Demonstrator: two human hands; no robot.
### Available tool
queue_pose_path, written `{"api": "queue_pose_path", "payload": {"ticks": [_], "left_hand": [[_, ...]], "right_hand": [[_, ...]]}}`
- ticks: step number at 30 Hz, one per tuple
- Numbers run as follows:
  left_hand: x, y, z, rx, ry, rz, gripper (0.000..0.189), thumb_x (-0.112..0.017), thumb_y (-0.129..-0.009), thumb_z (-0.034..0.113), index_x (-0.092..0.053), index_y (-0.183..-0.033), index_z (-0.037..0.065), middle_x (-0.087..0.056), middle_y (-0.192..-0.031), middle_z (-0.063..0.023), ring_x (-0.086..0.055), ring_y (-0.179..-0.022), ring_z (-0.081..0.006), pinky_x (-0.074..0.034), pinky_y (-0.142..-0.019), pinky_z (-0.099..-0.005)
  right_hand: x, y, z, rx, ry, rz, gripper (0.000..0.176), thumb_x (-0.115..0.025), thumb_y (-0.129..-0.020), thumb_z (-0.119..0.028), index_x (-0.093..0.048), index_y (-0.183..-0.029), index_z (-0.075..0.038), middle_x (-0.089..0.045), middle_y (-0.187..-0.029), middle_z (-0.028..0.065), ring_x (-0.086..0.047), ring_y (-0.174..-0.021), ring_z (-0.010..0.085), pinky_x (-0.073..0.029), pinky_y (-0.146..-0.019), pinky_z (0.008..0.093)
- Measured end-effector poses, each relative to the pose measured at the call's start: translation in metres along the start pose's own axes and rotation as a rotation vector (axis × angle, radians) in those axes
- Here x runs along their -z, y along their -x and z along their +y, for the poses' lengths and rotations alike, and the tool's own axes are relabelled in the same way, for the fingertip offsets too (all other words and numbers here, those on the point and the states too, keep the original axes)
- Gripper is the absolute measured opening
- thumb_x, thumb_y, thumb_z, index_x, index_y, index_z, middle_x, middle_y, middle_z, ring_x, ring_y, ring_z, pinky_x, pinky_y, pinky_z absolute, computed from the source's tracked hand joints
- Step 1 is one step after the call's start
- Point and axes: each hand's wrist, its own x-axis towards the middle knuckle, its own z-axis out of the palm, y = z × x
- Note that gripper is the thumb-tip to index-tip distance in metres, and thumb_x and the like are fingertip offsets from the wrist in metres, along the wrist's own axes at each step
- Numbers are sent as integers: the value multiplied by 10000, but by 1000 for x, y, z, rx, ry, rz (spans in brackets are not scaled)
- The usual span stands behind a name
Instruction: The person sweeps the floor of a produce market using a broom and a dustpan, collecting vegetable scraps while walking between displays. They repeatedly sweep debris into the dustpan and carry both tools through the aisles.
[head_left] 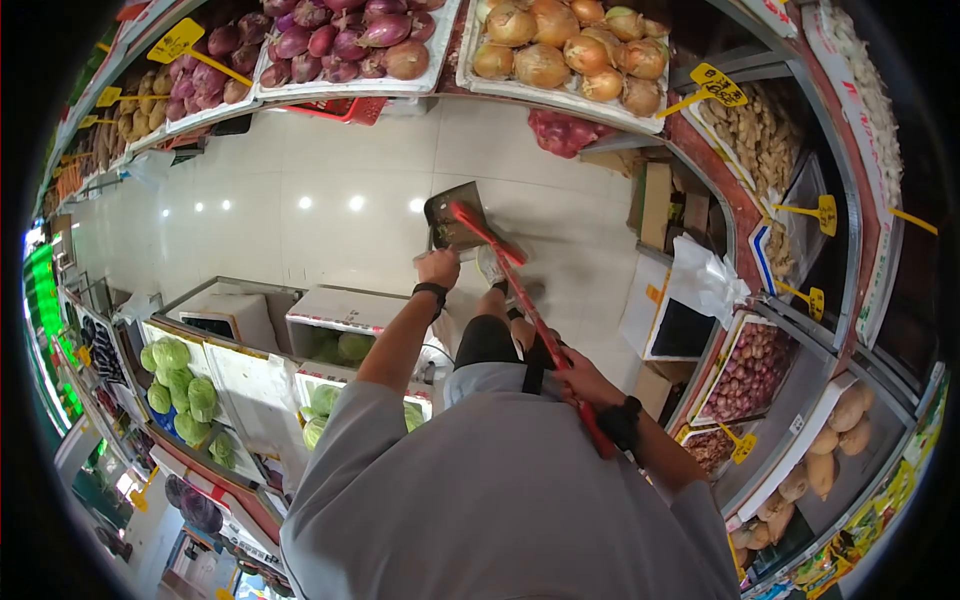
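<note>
My left hand (438, 268) is closed at the near side of a brownish dustpan (462, 232), its grip mostly hidden by my fingers. Some small greenish scraps appear in the pan. My right hand (588, 380) is wrapped around the long red handle of a broom (530, 312), which slants from beside my right forearm down toward the floor. The broom's red lower end reaches over the dustpan; its bristles cannot be made out. My shoe (490, 268) is right beside the pan.
Pale shiny floor tiles (330, 230) stretch ahead and left. Red onions (345, 40) and yellow onions (575, 45) fill stalls in front. Cabbages (180, 385) and a white foam box (335, 305) stand left. Cardboard boxes (655, 205) and a shallot tray (745, 370) line the right.
</note>
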Motion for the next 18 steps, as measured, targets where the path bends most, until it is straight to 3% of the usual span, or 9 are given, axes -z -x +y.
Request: {"api": "queue_pose_path", "payload": {"ticks": [7, 11, 12, 15, 18], "left_hand": [[15, 17, -32, 144, 21, -63, 184, -567, -864, 213, -674, -1010, 179, -720, -910, -102, -698, -931, -317, -518, -807, -501], [26, 38, -47, 172, 97, -17, 168, -596, -845, 223, -686, -957, 136, -714, -910, -159, -696, -893, -359, -548, -800, -492], [25, 43, -51, 200, 106, -3, 182, -620, -832, 244, -697, -960, 140, -717, -918, -157, -698, -891, -356, -555, -795, -486], [34, 65, -55, 273, 137, -33, 197, -613, -828, 253, -716, -969, 161, -722, -944, -138, -701, -915, -334, -553, -801, -486], [38, 93, -64, 327, 264, 43, 242, -668, -784, 309, -725, -939, 132, -718, -913, -161, -699, -883, -357, -563, -801, -476]], "right_hand": [[66, 21, 12, -47, -294, -8, 568, -539, -931, -39, -343, -1453, -148, -545, -854, 56, -396, -510, 77, -311, -413, 246], [84, 27, 9, -33, -226, 45, 568, -548, -927, -44, -342, -1452, -116, -563, -867, 43, -370, -486, 44, -275, -379, 202], [85, 27, 7, -8, -171, 54, 446, -550, -931, -53, -414, -1353, -98, -544, -849, 37, -378, -494, 44, -285, -388, 196], [92, 13, 10, 44, -145, 50, 233, -571, -915, -46, -461, -1111, -106, -513, -767, 18, -405, -512, 60, -299, -413, 228], [104, -3, 9, 99, -130, 32, 154, -563, -924, -61, -456, -1021, -114, -496, -758, 11, -411, -514, 56, -317, -418, 216]]}}
